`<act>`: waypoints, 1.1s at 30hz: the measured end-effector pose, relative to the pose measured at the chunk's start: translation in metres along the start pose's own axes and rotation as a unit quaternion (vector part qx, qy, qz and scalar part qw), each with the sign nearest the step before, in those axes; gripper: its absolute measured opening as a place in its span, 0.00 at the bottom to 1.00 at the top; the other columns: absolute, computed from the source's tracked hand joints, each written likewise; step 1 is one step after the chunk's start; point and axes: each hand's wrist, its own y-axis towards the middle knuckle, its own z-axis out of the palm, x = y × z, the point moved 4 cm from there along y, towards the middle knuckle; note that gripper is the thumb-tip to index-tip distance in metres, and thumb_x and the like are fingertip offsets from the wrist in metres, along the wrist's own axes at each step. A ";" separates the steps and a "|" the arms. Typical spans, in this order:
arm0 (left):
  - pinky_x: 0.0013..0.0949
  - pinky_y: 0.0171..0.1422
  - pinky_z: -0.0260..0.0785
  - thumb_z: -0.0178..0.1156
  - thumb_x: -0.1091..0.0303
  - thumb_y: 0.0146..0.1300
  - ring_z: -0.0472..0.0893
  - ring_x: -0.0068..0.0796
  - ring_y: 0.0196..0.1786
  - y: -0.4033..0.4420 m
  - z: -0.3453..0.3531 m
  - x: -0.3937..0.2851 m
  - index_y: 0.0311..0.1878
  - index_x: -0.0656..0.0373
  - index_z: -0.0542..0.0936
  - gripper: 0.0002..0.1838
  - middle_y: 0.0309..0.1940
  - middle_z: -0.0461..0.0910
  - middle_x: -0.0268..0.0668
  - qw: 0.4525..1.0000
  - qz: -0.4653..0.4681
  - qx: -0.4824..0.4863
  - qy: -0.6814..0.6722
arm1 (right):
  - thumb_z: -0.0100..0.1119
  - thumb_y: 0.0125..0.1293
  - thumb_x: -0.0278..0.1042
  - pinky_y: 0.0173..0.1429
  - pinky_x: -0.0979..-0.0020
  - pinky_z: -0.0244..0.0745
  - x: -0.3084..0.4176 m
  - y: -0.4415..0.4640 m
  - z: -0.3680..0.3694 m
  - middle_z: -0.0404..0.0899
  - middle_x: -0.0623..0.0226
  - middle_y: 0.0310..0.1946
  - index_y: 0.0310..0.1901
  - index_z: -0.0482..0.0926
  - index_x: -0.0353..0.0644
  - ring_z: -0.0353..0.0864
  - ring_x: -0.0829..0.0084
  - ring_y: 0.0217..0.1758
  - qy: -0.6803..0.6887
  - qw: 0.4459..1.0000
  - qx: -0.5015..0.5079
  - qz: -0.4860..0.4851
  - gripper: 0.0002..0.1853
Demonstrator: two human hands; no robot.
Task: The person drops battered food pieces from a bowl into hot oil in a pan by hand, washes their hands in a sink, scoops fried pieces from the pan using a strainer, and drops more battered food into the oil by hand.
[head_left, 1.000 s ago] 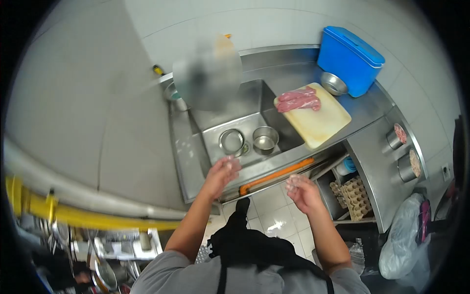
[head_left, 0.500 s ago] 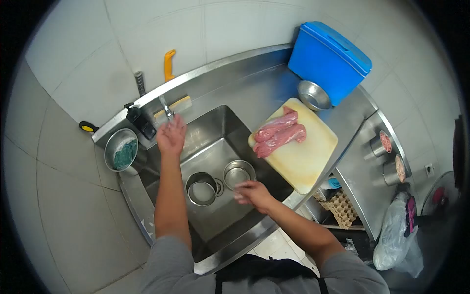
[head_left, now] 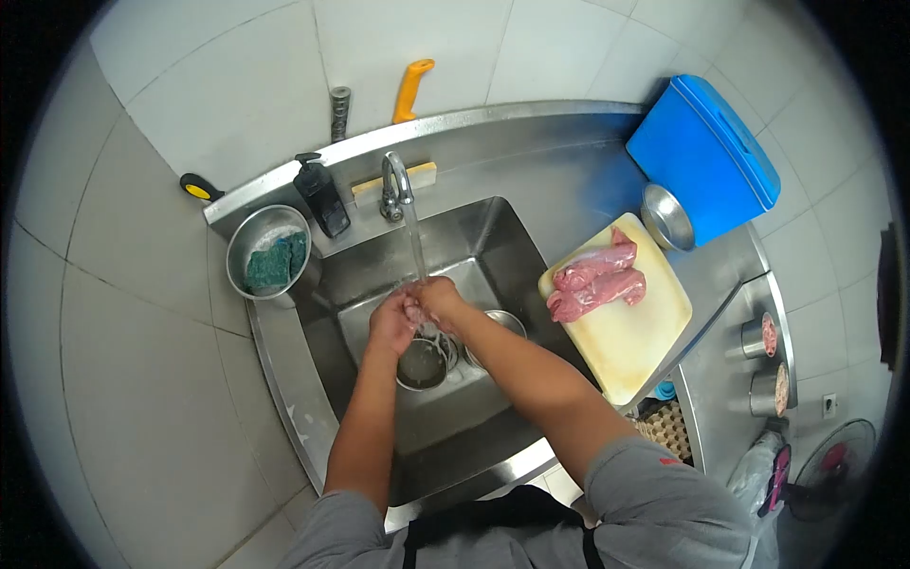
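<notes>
My left hand (head_left: 392,322) and my right hand (head_left: 440,300) are pressed together over the sink, under a stream of running water (head_left: 414,242) from the tap (head_left: 398,180). Their fingers are curled against each other, partly hidden, and I see no object in them. Water splashes down from them into a round metal pot (head_left: 421,364) on the bottom of the steel sink (head_left: 431,427). A second metal pot (head_left: 510,322) stands beside it, partly covered by my right forearm.
A cutting board (head_left: 633,351) with two pieces of raw meat (head_left: 597,283) lies right of the sink. Behind it are a metal bowl (head_left: 668,218) and a blue cooler (head_left: 703,161). At left stand a bowl (head_left: 237,248) with green scouring pads (head_left: 275,263) and a black pump bottle (head_left: 322,199).
The tap now runs. My left hand has come down from the tap, my right hand has moved up and left, and both have met under the water. The view has shifted.
</notes>
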 end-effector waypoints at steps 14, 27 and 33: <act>0.39 0.59 0.70 0.62 0.75 0.53 0.79 0.45 0.55 0.008 0.068 -0.083 0.62 0.59 0.73 0.29 0.64 0.71 0.51 0.559 0.129 -0.095 0.814 | 0.59 0.62 0.40 0.57 0.58 0.74 0.027 -0.085 0.005 0.81 0.55 0.49 0.56 0.78 0.44 0.80 0.53 0.53 -0.527 0.753 -0.171 -0.354 0.21; 0.41 0.65 0.67 0.56 0.70 0.58 0.75 0.46 0.62 -0.035 0.008 -0.030 0.62 0.61 0.73 0.26 0.61 0.74 0.47 0.490 0.125 -0.217 0.835 | 0.64 0.55 0.40 0.74 0.56 0.57 -0.055 -0.287 -0.017 0.48 0.37 0.72 0.70 0.59 0.39 0.56 0.45 0.74 -0.534 0.806 -0.136 -0.214 0.41; 0.63 0.74 0.46 0.66 0.50 0.55 0.52 0.56 0.76 -0.264 -0.022 0.099 0.72 0.59 0.60 0.45 0.71 0.57 0.55 0.558 0.130 -0.225 0.788 | 0.52 0.57 0.24 0.64 0.62 0.68 -0.090 -0.324 0.026 0.66 0.38 0.61 0.69 0.62 0.40 0.71 0.50 0.64 -0.399 0.839 -0.111 -0.354 0.34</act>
